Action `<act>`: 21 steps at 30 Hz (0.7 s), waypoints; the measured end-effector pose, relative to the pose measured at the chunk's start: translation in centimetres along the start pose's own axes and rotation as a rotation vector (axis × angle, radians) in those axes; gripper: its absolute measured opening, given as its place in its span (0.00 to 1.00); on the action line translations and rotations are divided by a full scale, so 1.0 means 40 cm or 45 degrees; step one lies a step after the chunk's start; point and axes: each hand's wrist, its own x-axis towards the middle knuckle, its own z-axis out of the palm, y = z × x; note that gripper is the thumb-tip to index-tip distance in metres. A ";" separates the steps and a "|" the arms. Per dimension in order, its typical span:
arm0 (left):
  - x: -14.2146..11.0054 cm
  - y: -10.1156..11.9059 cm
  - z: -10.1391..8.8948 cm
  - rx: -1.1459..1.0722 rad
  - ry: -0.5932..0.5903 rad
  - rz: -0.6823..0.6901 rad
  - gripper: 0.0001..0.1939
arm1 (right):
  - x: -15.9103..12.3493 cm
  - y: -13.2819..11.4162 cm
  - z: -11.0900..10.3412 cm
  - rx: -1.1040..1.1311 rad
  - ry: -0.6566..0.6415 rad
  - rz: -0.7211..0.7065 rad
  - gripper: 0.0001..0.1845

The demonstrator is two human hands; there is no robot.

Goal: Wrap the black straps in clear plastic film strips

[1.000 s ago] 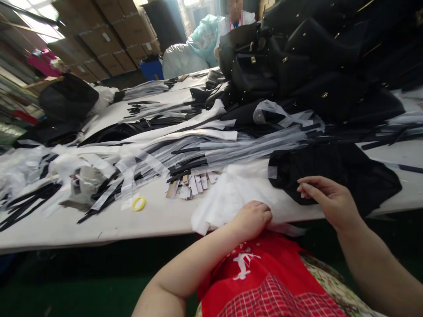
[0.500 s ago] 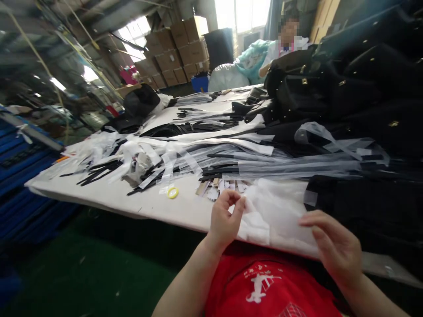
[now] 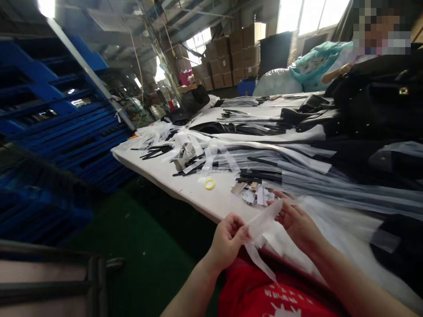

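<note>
My left hand (image 3: pixel 230 241) pinches a translucent white strip (image 3: pixel 264 219) at the table's front edge. One end of the strip hangs down over my red apron. My right hand (image 3: pixel 295 219) has its fingers against the strip's upper end, so the strip spans the gap between both hands. Behind my right hand lies a pile of small paper and card pieces (image 3: pixel 254 193). White translucent sheeting (image 3: pixel 325 229) lies under and beside my right forearm. A yellow tape ring (image 3: pixel 209 184) rests on the table left of the paper pieces.
Black strips in clear plastic (image 3: pixel 264 163) run across the table (image 3: pixel 155 174). Black bags (image 3: pixel 390 101) are heaped at the right, where another person (image 3: pixel 343 70) stands. Blue pallets (image 3: pixel 66 110) are stacked at the left. Cardboard boxes (image 3: pixel 228 57) stand behind.
The view has swung left. My right hand has come over from the right to the strip near my left hand. The strip now shows stretched between them.
</note>
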 end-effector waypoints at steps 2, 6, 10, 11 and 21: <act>-0.023 -0.034 -0.031 0.079 -0.037 -0.066 0.16 | 0.011 -0.013 0.001 -0.094 0.121 -0.039 0.23; -0.035 -0.054 -0.061 0.502 -0.105 -0.046 0.13 | 0.008 -0.018 0.008 -0.551 -0.033 -0.067 0.26; 0.008 -0.008 -0.028 0.638 -0.057 0.243 0.25 | -0.017 0.022 0.035 -0.927 -0.467 0.031 0.25; 0.025 0.005 -0.012 0.596 -0.097 0.300 0.24 | -0.026 0.035 0.040 -0.972 -0.532 0.030 0.24; 0.116 0.031 0.092 0.291 -0.093 0.380 0.10 | -0.084 0.043 -0.005 -0.998 -0.683 0.127 0.21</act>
